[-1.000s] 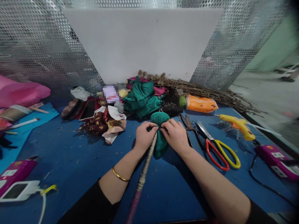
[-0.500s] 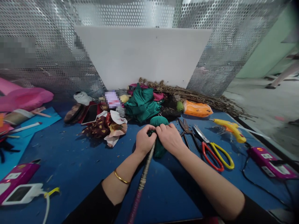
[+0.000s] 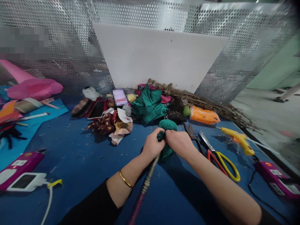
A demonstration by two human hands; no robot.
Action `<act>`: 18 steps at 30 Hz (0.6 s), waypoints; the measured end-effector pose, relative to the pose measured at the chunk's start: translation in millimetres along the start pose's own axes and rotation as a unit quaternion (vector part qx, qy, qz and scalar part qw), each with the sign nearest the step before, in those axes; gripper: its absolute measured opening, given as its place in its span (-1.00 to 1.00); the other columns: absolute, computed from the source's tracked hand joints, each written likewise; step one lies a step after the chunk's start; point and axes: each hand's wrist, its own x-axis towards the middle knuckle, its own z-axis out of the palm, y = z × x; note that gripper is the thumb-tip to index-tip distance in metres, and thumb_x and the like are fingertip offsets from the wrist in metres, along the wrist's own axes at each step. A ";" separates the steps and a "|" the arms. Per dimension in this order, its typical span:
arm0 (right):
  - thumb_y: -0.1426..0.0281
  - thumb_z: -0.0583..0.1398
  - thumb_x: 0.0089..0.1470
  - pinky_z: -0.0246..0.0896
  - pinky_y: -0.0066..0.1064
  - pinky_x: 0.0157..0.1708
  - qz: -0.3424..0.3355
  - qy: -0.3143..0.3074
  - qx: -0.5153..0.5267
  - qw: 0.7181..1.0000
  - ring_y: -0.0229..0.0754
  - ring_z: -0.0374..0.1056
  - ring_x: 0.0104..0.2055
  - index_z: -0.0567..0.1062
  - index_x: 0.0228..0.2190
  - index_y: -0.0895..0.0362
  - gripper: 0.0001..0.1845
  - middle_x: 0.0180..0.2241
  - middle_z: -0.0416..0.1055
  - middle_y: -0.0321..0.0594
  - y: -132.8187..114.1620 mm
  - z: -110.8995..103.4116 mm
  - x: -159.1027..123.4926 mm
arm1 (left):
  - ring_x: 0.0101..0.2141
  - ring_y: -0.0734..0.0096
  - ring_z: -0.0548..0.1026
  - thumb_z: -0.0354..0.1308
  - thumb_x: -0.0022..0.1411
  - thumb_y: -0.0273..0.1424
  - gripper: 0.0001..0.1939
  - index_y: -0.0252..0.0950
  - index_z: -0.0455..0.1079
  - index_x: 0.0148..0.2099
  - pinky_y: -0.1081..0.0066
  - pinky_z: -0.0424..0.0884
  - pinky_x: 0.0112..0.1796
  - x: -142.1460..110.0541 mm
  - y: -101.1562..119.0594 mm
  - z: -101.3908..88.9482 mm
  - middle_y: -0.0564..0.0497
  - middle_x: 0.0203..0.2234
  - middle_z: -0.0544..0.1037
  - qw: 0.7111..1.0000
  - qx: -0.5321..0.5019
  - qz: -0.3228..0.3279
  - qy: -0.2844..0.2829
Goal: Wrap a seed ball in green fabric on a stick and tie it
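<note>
A rounded bundle of dark green cloth (image 3: 167, 125) sits at the upper end of a wrapped stick (image 3: 148, 181), with loose green cloth hanging below it. My left hand (image 3: 153, 144) is closed around the neck of the bundle, thumb and fingers at the top of the stick. Pressed against the same neck from the other side is my right hand (image 3: 180, 142), its fingertips pinching the cloth close to the left fingertips. Whatever fine material may lie between the fingertips is hidden. The stick slants toward me, pale wrapping above and purple below.
Right of my hands lie dark-bladed scissors (image 3: 192, 132), red-and-yellow-handled scissors (image 3: 226, 164), a yellow glue gun (image 3: 237, 140) and a purple power strip (image 3: 276, 179). Behind are green cloth (image 3: 148, 104), an orange packet (image 3: 204, 115) and dried stems (image 3: 217, 107). Patterned fabric (image 3: 102, 123) lies to the left.
The view has turned and tilted slightly, so the table things appear shifted right. My right fingers have drawn into a tighter pinch at the cloth's neck; my left hand keeps its hold.
</note>
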 end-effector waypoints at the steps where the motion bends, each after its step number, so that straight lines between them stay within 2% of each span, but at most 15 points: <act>1: 0.46 0.04 0.14 -0.12 -0.42 -0.60 0.006 0.008 0.016 1.000 -0.15 0.39 -0.52 0.41 -0.36 0.18 -0.85 -0.46 0.45 -0.10 0.1 3.6 -1.2 | -0.33 0.41 0.44 0.05 -0.01 -0.56 -0.69 -0.21 0.37 -0.18 0.44 0.34 -0.26 -0.5 0.1 0.7 0.11 -0.38 0.49 1.000 0.002 -0.002 0.007; 5: 0.35 -0.01 0.20 -0.19 -0.42 -0.58 0.010 0.056 0.094 0.994 -0.24 0.33 -0.51 0.41 -0.42 0.16 -0.74 -0.48 0.43 -0.18 1.0 19.9 -5.6 | -0.45 0.46 0.40 0.03 -0.02 -0.58 -0.67 -0.21 0.37 -0.18 0.46 0.32 -0.33 -1.0 0.1 2.0 0.11 -0.40 0.50 0.999 0.030 -0.013 0.028; 9: 0.34 -0.05 0.22 -0.21 -0.41 -0.55 -0.001 0.101 0.148 0.984 -0.29 0.26 -0.53 0.36 -0.49 0.15 -0.67 -0.52 0.38 -0.23 1.7 33.4 -8.6 | -0.59 0.53 0.29 0.03 -0.03 -0.58 -0.67 -0.20 0.36 -0.17 0.47 0.29 -0.42 0.1 0.8 0.9 0.14 -0.45 0.48 0.999 0.035 -0.031 0.018; 13: 0.35 -0.05 0.22 -0.20 -0.41 -0.53 -0.009 0.124 0.186 0.975 -0.30 0.22 -0.53 0.33 -0.51 0.15 -0.68 -0.54 0.34 -0.26 -0.1 39.0 -10.2 | -0.53 0.50 0.35 0.03 -0.04 -0.59 -0.67 -0.21 0.36 -0.20 0.48 0.30 -0.39 0.1 2.4 -0.7 0.11 -0.38 0.50 0.999 0.029 -0.034 0.011; 18: 0.35 -0.05 0.22 -0.19 -0.42 -0.53 -0.007 0.132 0.202 0.970 -0.30 0.20 -0.53 0.33 -0.50 0.14 -0.69 -0.53 0.33 -0.28 -3.4 35.8 -12.4 | -0.32 0.38 0.44 0.03 -0.09 -0.60 -0.67 -0.24 0.37 -0.23 0.43 0.33 -0.23 2.7 3.1 -5.4 0.07 -0.33 0.52 1.000 0.005 -0.027 0.004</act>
